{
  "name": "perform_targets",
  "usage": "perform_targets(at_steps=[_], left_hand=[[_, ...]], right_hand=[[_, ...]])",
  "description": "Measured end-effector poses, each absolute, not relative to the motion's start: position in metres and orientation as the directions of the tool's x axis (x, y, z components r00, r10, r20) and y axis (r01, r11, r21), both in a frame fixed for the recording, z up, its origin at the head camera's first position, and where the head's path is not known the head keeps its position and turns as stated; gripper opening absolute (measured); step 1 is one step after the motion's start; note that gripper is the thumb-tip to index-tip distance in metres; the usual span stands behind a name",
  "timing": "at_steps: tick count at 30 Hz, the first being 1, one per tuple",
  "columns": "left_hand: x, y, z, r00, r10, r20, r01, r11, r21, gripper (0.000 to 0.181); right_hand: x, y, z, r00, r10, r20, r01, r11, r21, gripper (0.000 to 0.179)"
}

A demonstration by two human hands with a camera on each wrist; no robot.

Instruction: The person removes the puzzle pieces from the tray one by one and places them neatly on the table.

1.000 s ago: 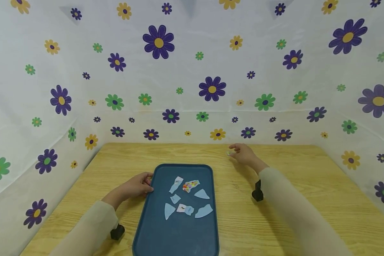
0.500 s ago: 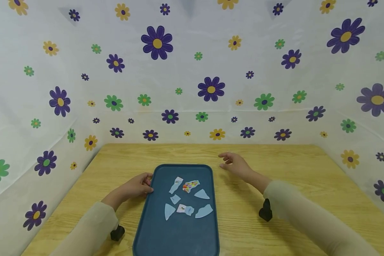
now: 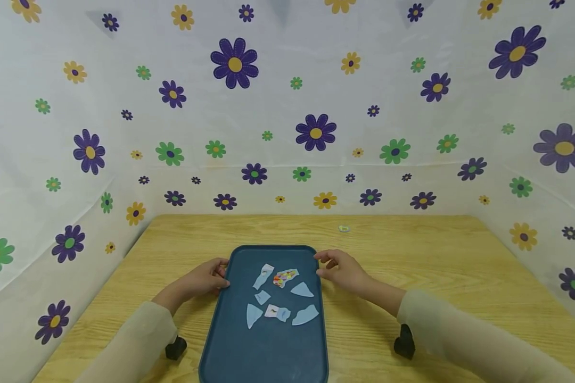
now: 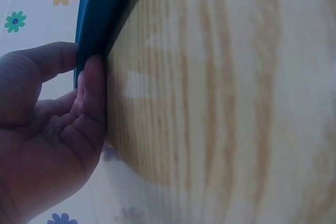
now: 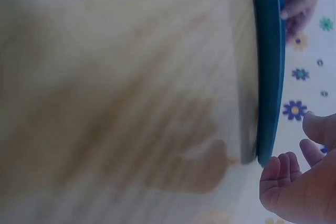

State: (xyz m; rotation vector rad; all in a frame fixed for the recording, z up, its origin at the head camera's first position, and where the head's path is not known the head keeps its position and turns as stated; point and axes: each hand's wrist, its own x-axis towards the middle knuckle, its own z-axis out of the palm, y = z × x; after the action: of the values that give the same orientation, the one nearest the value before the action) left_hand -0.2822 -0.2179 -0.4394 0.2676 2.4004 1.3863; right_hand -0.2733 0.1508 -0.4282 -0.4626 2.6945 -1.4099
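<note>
A dark blue tray (image 3: 263, 354) lies lengthwise on the table. On it are several flat, jagged light-blue pieces (image 3: 305, 316), some with printed pictures; one piece (image 3: 285, 277) carries a multicoloured pattern. Their material cannot be told. My left hand (image 3: 203, 277) grips the tray's left rim, and the left wrist view shows the thumb on the rim with fingers (image 4: 94, 85) beneath. At the tray's far right corner is my right hand (image 3: 342, 272), fingers parted and loosely bent beside the rim. In the right wrist view its fingertips (image 5: 270, 169) are close to the rim; contact is unclear.
A small pale piece (image 3: 344, 229) with a yellowish mark lies near the back edge of the wooden table (image 3: 436, 266). White cloth walls (image 3: 278, 106) printed with flowers stand behind the table and at both sides.
My right hand has let go of the small pale piece at the table's back and moved toward me to the tray's right rim. The left hand and tray have stayed put.
</note>
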Motion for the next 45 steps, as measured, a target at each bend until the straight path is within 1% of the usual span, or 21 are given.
perform_targets(at_steps=[7, 12, 23, 31, 38, 45], left_hand=[[-0.284, -0.218, -0.440, -0.918, 0.340, -0.205, -0.009, 0.498, 0.867, 0.059], [-0.283, -0.217, -0.439, -0.921, 0.332, -0.203, -0.007, 0.509, 0.861, 0.059], [-0.282, -0.217, -0.442, -0.925, 0.317, -0.211, -0.021, 0.511, 0.859, 0.061], [-0.282, -0.217, -0.441, -0.925, 0.321, -0.205, -0.013, 0.512, 0.859, 0.061], [-0.281, -0.216, -0.439, -0.925, 0.325, -0.197, 0.001, 0.520, 0.854, 0.061], [-0.281, -0.216, -0.440, -0.925, 0.328, -0.192, 0.006, 0.518, 0.855, 0.061]], right_hand=[[-0.259, 0.139, -0.429, -0.938, -0.338, 0.071, -0.245, 0.507, -0.827, 0.032], [-0.252, 0.131, -0.433, -0.924, -0.373, 0.089, -0.289, 0.525, -0.801, 0.033], [-0.253, 0.123, -0.447, -0.890, -0.437, 0.133, -0.379, 0.544, -0.748, 0.034], [-0.255, 0.120, -0.447, -0.896, -0.423, 0.138, -0.391, 0.601, -0.697, 0.035], [-0.253, 0.119, -0.446, -0.909, -0.401, 0.116, -0.357, 0.603, -0.713, 0.033], [-0.253, 0.118, -0.445, -0.909, -0.398, 0.119, -0.358, 0.606, -0.711, 0.030]])
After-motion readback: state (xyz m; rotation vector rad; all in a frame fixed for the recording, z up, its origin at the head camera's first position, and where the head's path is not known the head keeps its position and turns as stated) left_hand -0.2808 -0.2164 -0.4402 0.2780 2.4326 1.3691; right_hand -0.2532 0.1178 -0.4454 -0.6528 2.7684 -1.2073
